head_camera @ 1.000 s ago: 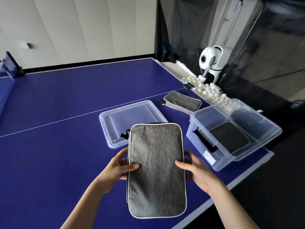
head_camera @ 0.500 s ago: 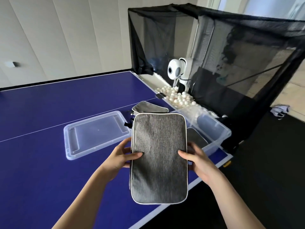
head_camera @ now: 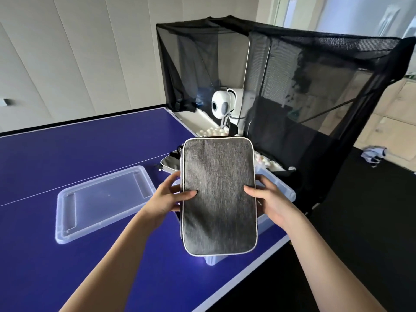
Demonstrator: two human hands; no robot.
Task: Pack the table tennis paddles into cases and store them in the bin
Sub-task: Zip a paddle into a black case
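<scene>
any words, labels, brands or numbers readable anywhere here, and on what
None can be read.
Grey paddle case, held by the left hand and right hand: plain fabric, no visible logo.
Clear bin lid on the blue table: no visible print.
White ball machine: no readable marking.
Clear bin: mostly hidden behind the case; no label shows.

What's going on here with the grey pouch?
A person is packing table tennis gear. Both hands, left hand and right hand, hold a grey case by its sides above a clear bin at the edge of the blue table. The bin's lid lies on the table to the left, and another case lies behind.
</scene>
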